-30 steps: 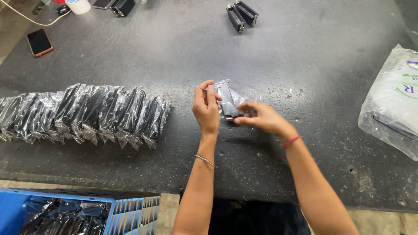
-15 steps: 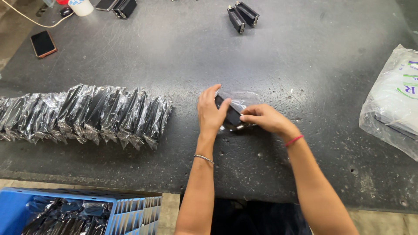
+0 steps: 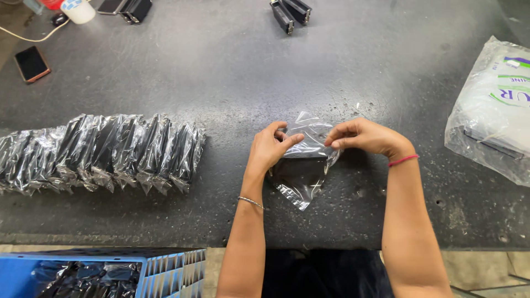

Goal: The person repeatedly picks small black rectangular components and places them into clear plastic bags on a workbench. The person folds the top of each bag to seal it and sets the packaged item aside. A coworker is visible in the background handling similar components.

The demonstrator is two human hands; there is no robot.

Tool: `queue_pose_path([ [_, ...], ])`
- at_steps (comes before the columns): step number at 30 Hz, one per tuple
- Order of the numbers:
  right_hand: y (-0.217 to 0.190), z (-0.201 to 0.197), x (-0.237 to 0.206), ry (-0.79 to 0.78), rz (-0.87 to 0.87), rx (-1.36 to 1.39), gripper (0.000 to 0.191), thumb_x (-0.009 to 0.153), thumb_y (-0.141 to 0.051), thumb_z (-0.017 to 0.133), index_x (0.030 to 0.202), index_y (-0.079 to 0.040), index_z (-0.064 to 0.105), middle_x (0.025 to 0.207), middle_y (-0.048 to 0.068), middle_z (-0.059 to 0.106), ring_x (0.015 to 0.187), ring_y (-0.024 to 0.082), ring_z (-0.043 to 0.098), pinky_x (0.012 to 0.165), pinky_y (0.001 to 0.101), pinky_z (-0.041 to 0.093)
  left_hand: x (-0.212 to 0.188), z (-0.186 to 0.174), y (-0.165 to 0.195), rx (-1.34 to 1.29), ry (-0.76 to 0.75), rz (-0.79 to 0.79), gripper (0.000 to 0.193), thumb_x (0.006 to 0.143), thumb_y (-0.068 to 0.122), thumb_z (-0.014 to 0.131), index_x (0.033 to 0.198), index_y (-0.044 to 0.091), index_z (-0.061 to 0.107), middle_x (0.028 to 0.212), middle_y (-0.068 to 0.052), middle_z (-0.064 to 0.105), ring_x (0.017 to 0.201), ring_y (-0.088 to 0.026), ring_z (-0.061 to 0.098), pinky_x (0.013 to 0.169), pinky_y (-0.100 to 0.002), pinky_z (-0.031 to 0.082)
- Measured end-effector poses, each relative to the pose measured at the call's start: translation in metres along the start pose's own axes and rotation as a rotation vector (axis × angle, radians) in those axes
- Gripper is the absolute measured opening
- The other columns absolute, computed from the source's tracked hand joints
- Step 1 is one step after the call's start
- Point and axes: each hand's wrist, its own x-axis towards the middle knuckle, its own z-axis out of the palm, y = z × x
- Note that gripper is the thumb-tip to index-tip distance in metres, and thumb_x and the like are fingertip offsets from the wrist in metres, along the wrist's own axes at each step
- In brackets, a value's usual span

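Big dark grey tabletop (image 3: pixel 221 72) with small marks and scuffs, soft light shining on its middle, pale tiled floor (image 3: pixel 491 270) below its near edge, blue crate (image 3: pixel 165 270) at bottom left

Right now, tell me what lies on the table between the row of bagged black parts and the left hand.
Nothing: in the head view, only bare dark table separates the row of bagged parts from the left hand.
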Motion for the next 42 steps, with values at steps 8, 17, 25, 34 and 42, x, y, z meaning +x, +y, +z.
queue_pose_path([
  [8,0.029,-0.007,0.011,0.194,0.079,0.011,0.022,0.090,-0.025,0.074,0.097,-0.005,0.079,0.085,0.001,0.073,0.083,0.011,0.063,0.080,0.0297,0.051,-0.001,0.019,-0.001,0.298,0.274,0.221,0.066,0.062,0.057,0.089,0.103,0.008,0.071,0.086,-0.005,0.072,0.086,-0.026,0.068,0.074,-0.042,0.053],
  [17,-0.004,0.019,0.031,0.583,-0.145,0.104,0.025,0.102,-0.028,0.064,0.113,-0.006,0.070,0.098,0.006,0.076,0.092,0.013,0.070,0.083,0.0273,0.055,0.013,-0.009,-0.023,-0.165,0.286,-0.009,0.067,0.091,0.071,0.052,0.111,0.009,0.070,0.091,-0.005,0.078,0.089,-0.019,0.075,0.082,-0.037,0.056],
  [25,-0.054,0.056,0.035,0.253,-0.225,0.126,0.041,0.093,-0.025,0.068,0.133,-0.013,0.066,0.115,0.005,0.076,0.104,0.013,0.069,0.090,0.0282,0.055,0.007,-0.013,-0.019,-0.115,0.300,-0.031,0.061,0.092,0.066,0.052,0.108,0.011,0.072,0.088,-0.006,0.079,0.084,-0.023,0.075,0.078,-0.039,0.055],
  [34,-0.049,0.052,0.030,0.303,-0.180,0.145,0.045,0.093,-0.025,0.068,0.136,-0.013,0.065,0.135,0.005,0.068,0.117,0.017,0.065,0.099,0.0335,0.053,0.003,-0.014,-0.013,-0.144,0.212,-0.003,0.066,0.082,0.067,0.068,0.113,0.008,0.074,0.094,-0.008,0.079,0.091,-0.021,0.076,0.080,-0.036,0.058],
  [42,-0.017,0.030,0.029,0.566,-0.322,0.378,0.039,0.098,-0.017,0.068,0.135,-0.005,0.062,0.121,0.008,0.067,0.112,0.015,0.062,0.098,0.0306,0.052,0.003,-0.002,0.008,0.121,0.024,-0.001,0.071,0.059,0.060,0.088,0.109,0.010,0.076,0.088,-0.005,0.078,0.081,-0.020,0.076,0.073,-0.035,0.059],
])
